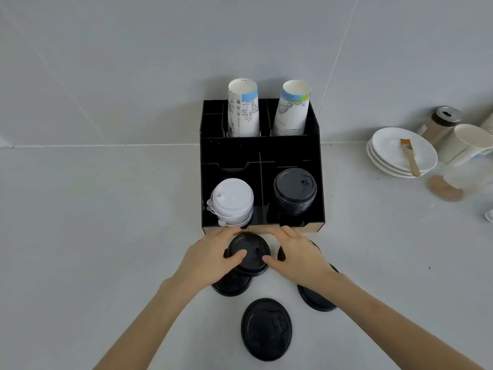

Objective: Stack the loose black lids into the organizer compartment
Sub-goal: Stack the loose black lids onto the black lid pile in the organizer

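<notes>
Head view, looking down at a pale grey surface where I work with two bare hands; a black organizer stands against the wall, its front right compartment holding a tall stack of black lids, its front left compartment a stack of white lids, two paper cups upright in the back slots. My left hand and right hand flank a short pile of black lids just in front of the organizer, fingers curled around its rim and thumbs resting on top, pinching it from both sides; I judge this squares the pile so it lifts as one. Loose lids lie nearby: one nearest me, one under my left wrist, one partly hidden by my right forearm. White plates with a brush sit well apart at right.
</notes>
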Motion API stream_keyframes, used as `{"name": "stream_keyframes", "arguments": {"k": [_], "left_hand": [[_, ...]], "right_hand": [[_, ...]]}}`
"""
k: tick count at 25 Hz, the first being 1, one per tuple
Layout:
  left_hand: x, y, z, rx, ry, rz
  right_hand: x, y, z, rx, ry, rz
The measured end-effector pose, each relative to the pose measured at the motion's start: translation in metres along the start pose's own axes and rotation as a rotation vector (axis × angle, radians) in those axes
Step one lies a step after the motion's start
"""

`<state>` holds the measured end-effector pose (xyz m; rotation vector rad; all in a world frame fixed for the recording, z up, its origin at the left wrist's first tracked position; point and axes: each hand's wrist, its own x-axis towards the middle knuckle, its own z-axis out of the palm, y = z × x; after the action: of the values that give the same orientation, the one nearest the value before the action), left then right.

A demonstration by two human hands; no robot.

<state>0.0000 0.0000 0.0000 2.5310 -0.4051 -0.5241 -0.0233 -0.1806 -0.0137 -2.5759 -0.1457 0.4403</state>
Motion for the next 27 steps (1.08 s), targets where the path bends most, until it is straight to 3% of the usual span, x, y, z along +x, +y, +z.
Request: {"name": "stream_keyframes", "arguments": {"k": [12, 27], "left_hand": [[0.011, -0.021, 0.025, 0.046, -0.089, -0.022], [0.005, -0.013, 0.018, 0.009, -0.004, 0.042]], "right_hand": [[0.016, 0.003, 0.023, -0.036, -0.083, -0.008], [0.003, 0.004, 0.013, 0.105, -0.017, -0.074]]}}
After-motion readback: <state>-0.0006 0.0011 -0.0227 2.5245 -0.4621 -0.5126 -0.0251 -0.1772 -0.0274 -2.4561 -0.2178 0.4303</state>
